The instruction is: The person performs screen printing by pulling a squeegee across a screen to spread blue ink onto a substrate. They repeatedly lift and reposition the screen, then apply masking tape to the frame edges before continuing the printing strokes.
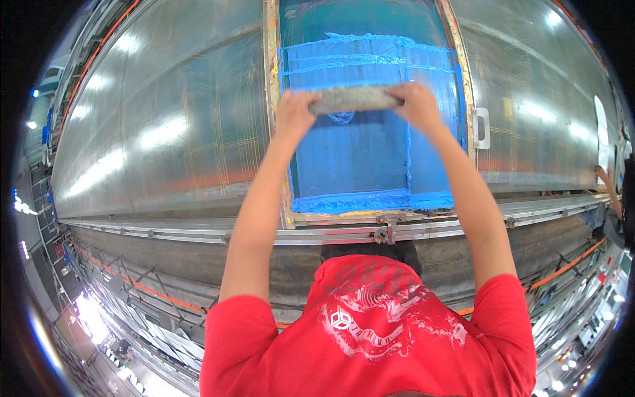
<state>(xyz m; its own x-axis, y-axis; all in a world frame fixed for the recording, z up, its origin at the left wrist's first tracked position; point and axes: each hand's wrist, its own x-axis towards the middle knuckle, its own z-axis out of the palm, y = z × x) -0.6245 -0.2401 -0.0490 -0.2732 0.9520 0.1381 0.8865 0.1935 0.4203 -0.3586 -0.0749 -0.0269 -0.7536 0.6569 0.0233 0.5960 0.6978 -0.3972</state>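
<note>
Both my hands grip a worn, greyish squeegee (355, 99) by its two ends, slightly blurred by motion. My left hand (296, 116) is closed on its left end, my right hand (419, 107) on its right end. Under it lies a screen-printing frame (287, 198) with paint-stained edges and a dark teal mesh (360, 18). Bright blue ink (433, 152) covers much of the mesh. Thick ink ridges cross it beyond the squeegee, and another band lies along the near edge. The squeegee's lower edge is hard to make out.
A long shiny table (198, 119) stretches to both sides of the frame. A metal rail (430, 233) with a clamp (381, 235) runs along its near edge. Right of the frame lies a white handle-shaped piece (483, 128). At far right, another person's hand (603, 175) is near a white strip (600, 129).
</note>
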